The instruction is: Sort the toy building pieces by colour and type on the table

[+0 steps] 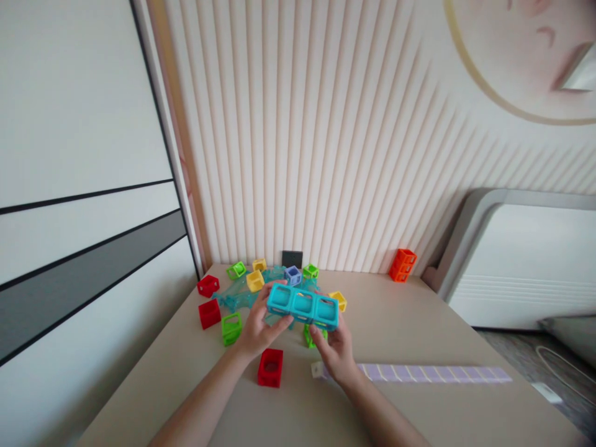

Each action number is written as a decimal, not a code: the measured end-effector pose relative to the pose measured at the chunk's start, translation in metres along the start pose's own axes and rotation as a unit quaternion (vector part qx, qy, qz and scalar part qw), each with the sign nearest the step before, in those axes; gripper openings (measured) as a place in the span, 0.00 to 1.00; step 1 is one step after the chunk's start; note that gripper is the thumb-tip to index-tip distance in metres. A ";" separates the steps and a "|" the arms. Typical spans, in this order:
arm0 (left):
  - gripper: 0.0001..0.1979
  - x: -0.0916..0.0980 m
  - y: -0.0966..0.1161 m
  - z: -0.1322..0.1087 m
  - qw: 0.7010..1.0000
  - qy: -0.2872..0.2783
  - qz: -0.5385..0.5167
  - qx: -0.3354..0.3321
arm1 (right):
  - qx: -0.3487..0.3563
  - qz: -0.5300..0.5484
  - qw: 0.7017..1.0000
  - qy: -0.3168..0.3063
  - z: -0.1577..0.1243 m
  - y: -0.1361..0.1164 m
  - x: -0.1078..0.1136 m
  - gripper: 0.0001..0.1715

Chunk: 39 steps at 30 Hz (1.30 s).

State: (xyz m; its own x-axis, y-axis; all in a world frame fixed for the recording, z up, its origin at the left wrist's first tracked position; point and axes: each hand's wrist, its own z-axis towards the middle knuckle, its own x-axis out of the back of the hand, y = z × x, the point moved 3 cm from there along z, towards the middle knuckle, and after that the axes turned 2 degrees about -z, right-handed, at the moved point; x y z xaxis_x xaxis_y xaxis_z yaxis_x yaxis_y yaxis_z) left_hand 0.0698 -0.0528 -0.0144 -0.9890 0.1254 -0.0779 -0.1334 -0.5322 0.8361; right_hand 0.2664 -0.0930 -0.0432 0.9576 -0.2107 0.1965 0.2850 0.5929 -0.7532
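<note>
A row of three joined turquoise cube blocks (303, 305) is held above the table between both of my hands. My left hand (261, 323) grips its left end, with the thumb along the near lower edge. Around the right end my right hand (336, 347) is closed, thumb at the lower side. Below and behind the row lie a green cube (309, 338), partly covered by my right hand, and a yellow cube (339, 301). A red cube (270, 367) sits on the table nearer to me, between my forearms.
On the tabletop (195, 385), several red, green and yellow cubes lie at the left around translucent teal pieces (237, 294). A blue cube (293, 275) and a black box (292, 259) are at the back. An orange stack (403, 265) stands back right; a lilac segmented strip (433, 374) lies front right.
</note>
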 end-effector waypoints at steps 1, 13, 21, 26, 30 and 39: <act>0.15 0.000 0.003 0.000 1.000 -0.020 -0.007 0.002 | 0.014 -0.021 0.999 -0.022 0.000 -0.003 0.003 0.17; 0.02 -0.010 -0.003 -0.003 0.988 -0.120 0.090 -0.033 | 0.050 -0.056 0.995 0.063 0.004 0.001 0.013 0.18; 0.06 -0.012 -0.001 -0.008 0.960 -0.071 0.200 -0.181 | 0.107 -0.119 0.979 0.126 -0.003 -0.012 0.007 0.20; 0.07 -0.012 0.011 -0.007 0.953 -0.056 0.219 -0.204 | 0.145 -0.142 0.970 0.136 -0.008 -0.020 0.003 0.20; 0.10 0.007 0.027 -0.013 0.949 0.011 0.262 -0.178 | 0.141 -0.158 0.965 0.155 -0.005 -0.019 0.008 0.18; 0.15 0.141 0.040 -0.058 0.867 -0.011 0.497 -0.012 | 0.142 -0.148 0.973 0.101 -0.004 -0.022 0.009 0.15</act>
State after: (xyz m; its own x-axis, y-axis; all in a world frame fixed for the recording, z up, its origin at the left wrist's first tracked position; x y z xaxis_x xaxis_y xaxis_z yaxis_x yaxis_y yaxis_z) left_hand -0.0784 -0.1052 -0.0235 -0.6144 -0.3890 0.6865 0.7835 -0.4033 0.4727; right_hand 0.2683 -0.1115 -0.0273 0.8116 -0.5374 0.2290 0.5753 0.6675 -0.4727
